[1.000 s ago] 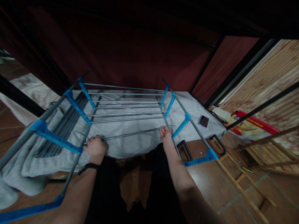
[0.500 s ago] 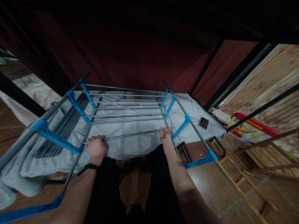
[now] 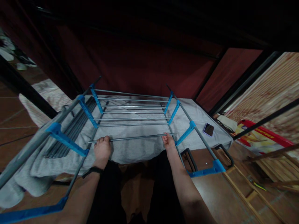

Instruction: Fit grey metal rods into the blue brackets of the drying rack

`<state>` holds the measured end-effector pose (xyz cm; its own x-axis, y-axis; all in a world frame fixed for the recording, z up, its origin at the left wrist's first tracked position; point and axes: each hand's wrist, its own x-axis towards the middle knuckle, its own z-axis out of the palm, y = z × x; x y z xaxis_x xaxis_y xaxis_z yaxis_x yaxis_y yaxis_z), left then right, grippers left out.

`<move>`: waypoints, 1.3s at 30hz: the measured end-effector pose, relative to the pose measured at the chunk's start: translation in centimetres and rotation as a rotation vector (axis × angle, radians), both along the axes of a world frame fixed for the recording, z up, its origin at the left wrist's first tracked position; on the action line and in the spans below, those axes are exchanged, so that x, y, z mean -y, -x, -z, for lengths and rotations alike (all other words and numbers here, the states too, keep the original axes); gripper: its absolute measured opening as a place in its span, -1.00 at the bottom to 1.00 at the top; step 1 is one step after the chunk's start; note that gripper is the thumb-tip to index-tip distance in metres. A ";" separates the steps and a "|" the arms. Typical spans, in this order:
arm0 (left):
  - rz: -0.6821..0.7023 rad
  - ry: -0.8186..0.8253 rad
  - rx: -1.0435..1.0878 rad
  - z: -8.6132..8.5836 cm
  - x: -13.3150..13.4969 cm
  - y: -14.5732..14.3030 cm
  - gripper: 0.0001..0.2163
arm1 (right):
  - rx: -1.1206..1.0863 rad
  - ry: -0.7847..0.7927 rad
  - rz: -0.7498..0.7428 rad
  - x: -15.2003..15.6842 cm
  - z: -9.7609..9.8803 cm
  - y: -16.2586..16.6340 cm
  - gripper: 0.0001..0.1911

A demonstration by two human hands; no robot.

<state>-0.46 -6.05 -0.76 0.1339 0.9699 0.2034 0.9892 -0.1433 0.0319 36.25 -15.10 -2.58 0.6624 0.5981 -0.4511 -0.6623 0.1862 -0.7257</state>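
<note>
A thin grey metal rod [image 3: 137,137] lies crosswise between both my hands. Near its left end my left hand [image 3: 102,148] is wrapped round it, with a short tip sticking out past the fist. My right hand [image 3: 168,142] pinches the rod near its right end, thumb and fingers closed. The rod runs between the two sides of a rack frame made of grey tubes and blue plastic brackets [image 3: 67,140]. Several similar rods [image 3: 133,119] span the far part of the frame. At the right side, another blue bracket [image 3: 185,133] stands just beyond my right hand.
A bundle of loose rods [image 3: 70,133] lies on the grey cloth [image 3: 130,152] at left. A phone [image 3: 208,129] rests on the cloth at right. A wooden ladder-like frame [image 3: 243,189], a red and yellow box [image 3: 261,137] and a tool [image 3: 259,186] are at right.
The view has shifted, so the scene sits slightly lower and further right. Both hands keep hold of the rod, which now juts out further past my left fist.
</note>
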 end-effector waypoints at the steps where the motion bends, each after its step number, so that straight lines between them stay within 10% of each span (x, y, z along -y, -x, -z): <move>1: -0.004 -0.006 0.004 0.0 0.1 0.0 -0.73 | 0.001 0.001 -0.011 0.1 -0.1 0.1 -0.87; 15: -0.029 0.053 0.111 -0.4 0.7 -0.1 -0.72 | -0.087 0.087 -0.053 -0.2 3.5 -1.9 -0.90; 39: 0.033 0.104 0.139 0.0 1.1 -0.5 -0.65 | -0.125 0.148 0.018 -0.1 3.3 -2.9 -0.88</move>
